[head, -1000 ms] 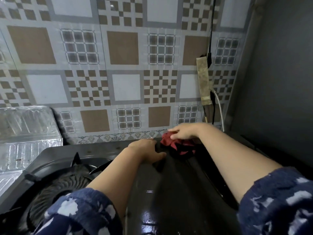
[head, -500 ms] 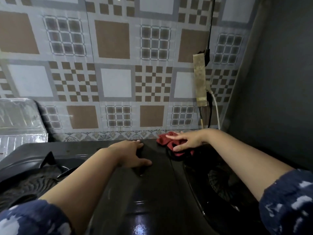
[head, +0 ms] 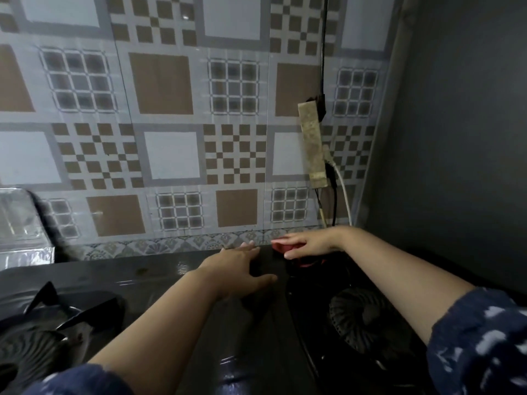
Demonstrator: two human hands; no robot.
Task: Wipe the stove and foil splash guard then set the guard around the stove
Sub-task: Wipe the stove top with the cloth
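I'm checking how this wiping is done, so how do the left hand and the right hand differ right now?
The right hand presses a red cloth at the stove's back edge; the left hand holds nothing. The left hand lies flat, fingers spread, on the middle strip; the right hand sits nearer the wall, above the right burner. Both rest palm down on the black top.

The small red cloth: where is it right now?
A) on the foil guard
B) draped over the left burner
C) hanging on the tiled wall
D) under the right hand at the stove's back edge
D: the right hand presses the small red cloth onto the black stove by the wall.
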